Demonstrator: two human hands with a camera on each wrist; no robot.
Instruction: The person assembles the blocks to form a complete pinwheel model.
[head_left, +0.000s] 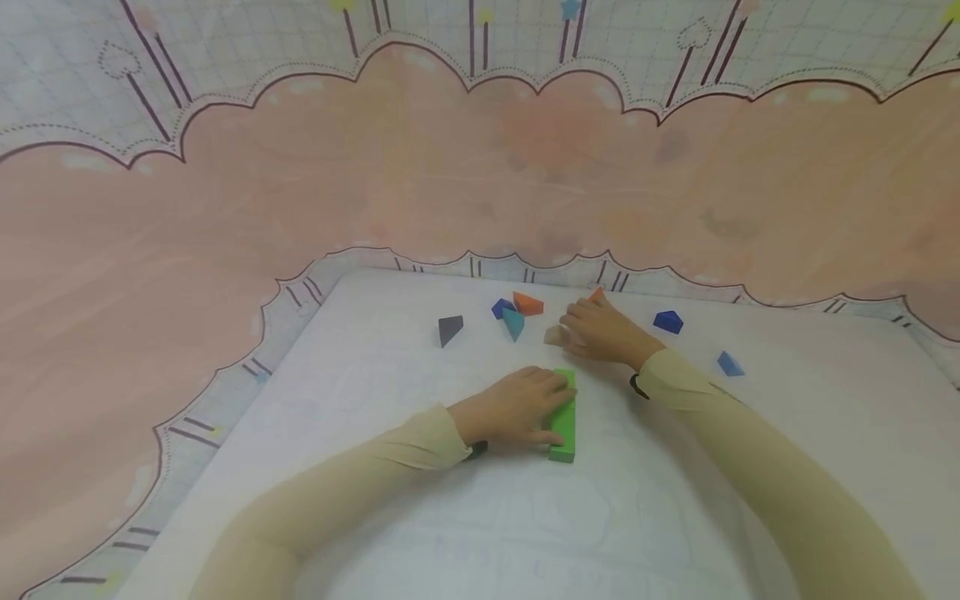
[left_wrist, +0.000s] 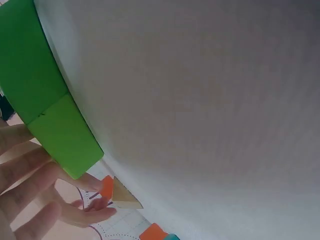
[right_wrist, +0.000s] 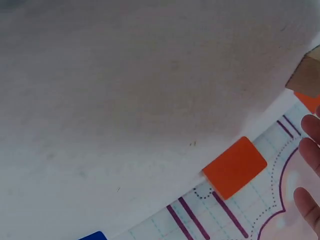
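Note:
My left hand lies over two green blocks set end to end, its fingers reaching across them and its thumb near the close end. In the left wrist view a seam parts the light green block from the darker green one. Beyond them my right hand reaches low over a tan wooden block, fingers apart around it; I see no firm grip. An orange block shows behind that hand. In the right wrist view only fingertips appear, below the tan block.
Left of the right hand lie an orange block, a teal wedge, a dark blue block and a grey block. To its right are a blue block and a light blue one. A patterned cloth hangs behind the white table.

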